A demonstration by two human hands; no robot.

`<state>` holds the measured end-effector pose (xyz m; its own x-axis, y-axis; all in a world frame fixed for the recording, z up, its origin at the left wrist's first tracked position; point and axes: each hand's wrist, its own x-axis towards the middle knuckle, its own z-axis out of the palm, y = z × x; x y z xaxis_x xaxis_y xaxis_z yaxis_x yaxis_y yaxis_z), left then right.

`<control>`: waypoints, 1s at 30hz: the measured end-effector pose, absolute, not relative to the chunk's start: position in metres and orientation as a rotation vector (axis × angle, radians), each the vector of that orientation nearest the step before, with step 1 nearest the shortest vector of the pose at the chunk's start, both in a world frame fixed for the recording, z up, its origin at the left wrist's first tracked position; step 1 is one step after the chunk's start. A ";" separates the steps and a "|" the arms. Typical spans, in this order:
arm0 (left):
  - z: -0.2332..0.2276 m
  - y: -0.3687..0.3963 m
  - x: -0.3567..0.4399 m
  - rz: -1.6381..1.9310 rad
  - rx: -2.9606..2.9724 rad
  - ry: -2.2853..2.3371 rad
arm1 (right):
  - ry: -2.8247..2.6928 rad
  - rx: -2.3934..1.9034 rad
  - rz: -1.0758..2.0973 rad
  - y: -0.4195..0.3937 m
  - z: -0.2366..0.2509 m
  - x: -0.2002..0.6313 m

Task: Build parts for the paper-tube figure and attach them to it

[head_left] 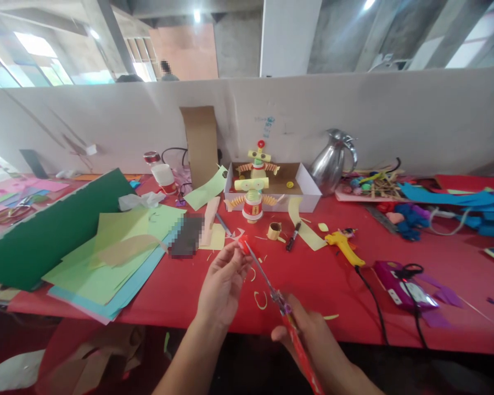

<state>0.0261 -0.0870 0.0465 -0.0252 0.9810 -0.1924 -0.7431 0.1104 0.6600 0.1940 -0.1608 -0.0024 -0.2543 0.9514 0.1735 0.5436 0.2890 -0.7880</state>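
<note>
On the far left, a big green sheet of paper (45,230) lies on the red table (333,296). Next to it is a pile of light green and blue paper (111,263). A small white jar (163,176) stands behind the pile.

Near the middle, the left hand (221,285) pinches a small red paper piece (243,244) between its fingertips, just above the table. The scissors (271,288) have red handles, and their blades reach up to the red piece and touch it. The right hand (313,340) grips the scissors by the handles, low down near the table edge.

Behind the hands stands a paper doll (253,189) made of yellow and red rolls, in front of a white box (302,192). A black marker (292,237) lies close by.

Farther right is a shiny metal jug (332,162). A yellow glue gun (344,247) lies on the table with its black cord. On the far right are blue paper strips (448,197).
</note>
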 end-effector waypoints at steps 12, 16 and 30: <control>0.038 -0.077 0.027 1.490 0.489 0.707 | -1.851 -1.241 0.986 -0.160 0.009 0.191; 0.035 -0.073 0.025 1.501 0.512 0.747 | -1.814 -1.122 1.203 -0.162 0.021 0.190; 0.030 -0.070 0.019 1.489 0.491 0.771 | -1.625 -1.215 1.384 -0.166 0.042 0.180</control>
<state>0.0188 -0.0696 0.0304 -0.0823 0.9848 -0.1531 -0.6933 0.0538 0.7186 0.1803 -0.1663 0.0417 -0.3397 0.9375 -0.0756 0.2239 0.0025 -0.9746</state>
